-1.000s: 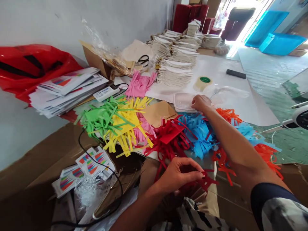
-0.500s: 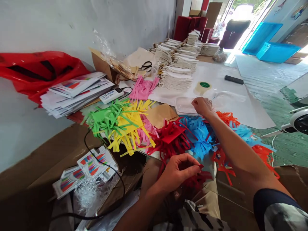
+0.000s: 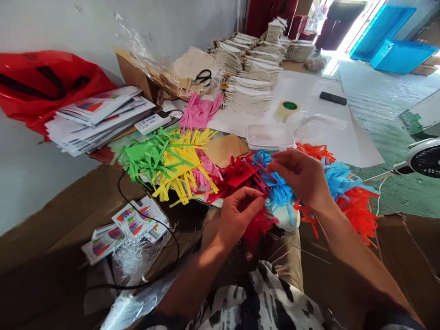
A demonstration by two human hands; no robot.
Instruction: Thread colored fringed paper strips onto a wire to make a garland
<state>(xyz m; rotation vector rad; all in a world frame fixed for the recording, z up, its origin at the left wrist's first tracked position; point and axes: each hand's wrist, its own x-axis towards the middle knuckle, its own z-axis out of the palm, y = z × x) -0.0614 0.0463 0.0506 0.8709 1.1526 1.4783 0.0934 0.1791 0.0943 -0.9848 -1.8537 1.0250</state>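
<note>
The left hand (image 3: pixel 238 215) pinches red fringe (image 3: pixel 258 229); the right hand (image 3: pixel 302 174) curls its fingers above blue fringe (image 3: pixel 280 195), grip unclear. Print on the white box (image 3: pixel 153 123) is unreadable.

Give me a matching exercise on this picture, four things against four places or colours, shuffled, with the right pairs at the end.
Column one
1. left hand
2. tape roll
3. yellow strips
4. scissors

Column two
A. lying beside the green strips
B. with black handles
C. with fingertips at the red strips
D. on the white sheet, green in the middle

Right pairs: 1-C, 2-D, 3-A, 4-B.
</note>
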